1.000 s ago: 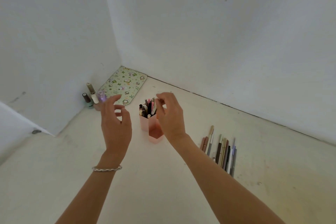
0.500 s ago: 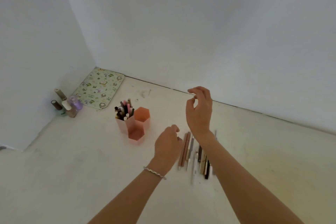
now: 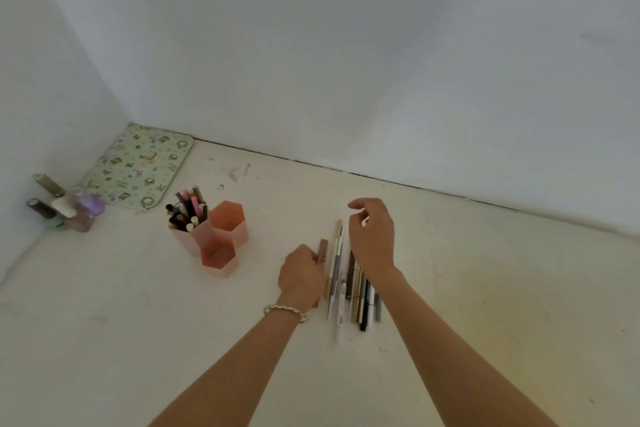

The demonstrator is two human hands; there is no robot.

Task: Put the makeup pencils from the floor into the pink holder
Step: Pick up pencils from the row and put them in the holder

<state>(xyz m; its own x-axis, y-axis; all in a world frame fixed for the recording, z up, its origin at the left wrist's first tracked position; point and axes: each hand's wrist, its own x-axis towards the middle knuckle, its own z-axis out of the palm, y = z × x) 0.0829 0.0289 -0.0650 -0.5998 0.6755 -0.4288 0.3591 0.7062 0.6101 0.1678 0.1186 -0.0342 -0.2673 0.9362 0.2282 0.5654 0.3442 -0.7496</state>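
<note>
Bottles [image 3: 65, 208] and patterned mat [image 3: 138, 168] flank pink holder [image 3: 214, 236].

1. A bare room corner in a home is suggested: plain white walls [image 3: 311, 45] meeting a pale floor [image 3: 138, 340].
2. Cosmetic bottles [image 3: 65, 208] and a patterned mat [image 3: 138, 166] are seen far left.

You have a pale floor [image 3: 138, 340] under you, with the pink holder [image 3: 214, 239] standing on it as three joined hexagonal cups. To the right of the holder lies a row of makeup pencils [image 3: 349, 284]. Behind and left of the holder a green patterned tray [image 3: 138, 166] lies flat in the corner, with small bottles [image 3: 65, 208] further left by the wall.
</note>
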